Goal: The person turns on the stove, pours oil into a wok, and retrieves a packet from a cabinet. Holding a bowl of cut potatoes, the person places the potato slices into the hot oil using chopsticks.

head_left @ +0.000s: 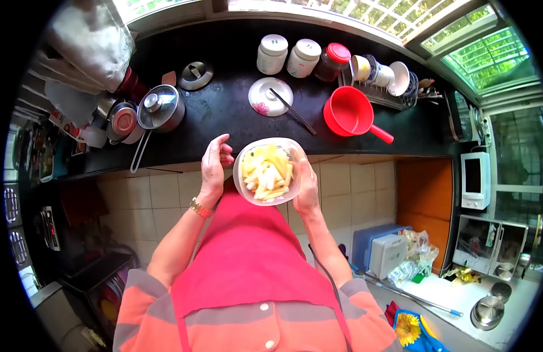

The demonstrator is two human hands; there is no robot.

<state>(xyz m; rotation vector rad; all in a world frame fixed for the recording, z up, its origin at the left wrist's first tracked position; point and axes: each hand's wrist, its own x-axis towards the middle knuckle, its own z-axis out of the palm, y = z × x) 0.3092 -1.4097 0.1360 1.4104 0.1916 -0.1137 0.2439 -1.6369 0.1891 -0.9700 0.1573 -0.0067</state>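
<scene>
My right hand [307, 185] grips the right side of a translucent plastic bowl [243, 186] in front of my apron. Inside the bowl is a heap of pale yellow cut pieces [264, 167], a little blurred, perhaps potato strips. To the left of the bowl, my left hand [214, 167] is raised with its fingers loosely apart and nothing in it. Beyond the bowl on the counter is a white lid with a pink flower [262, 94], and dark chopsticks [295, 113] rest across it.
A red long-handled dipper [348, 111] stands right of the lid. Two white jars [272, 56] and a red-lidded jar [332, 63] line the back. At the left is a lidded saucepan [162, 111], its handle jutting past the black counter's edge [189, 157]. Stacked bowls [380, 75] fill a rack.
</scene>
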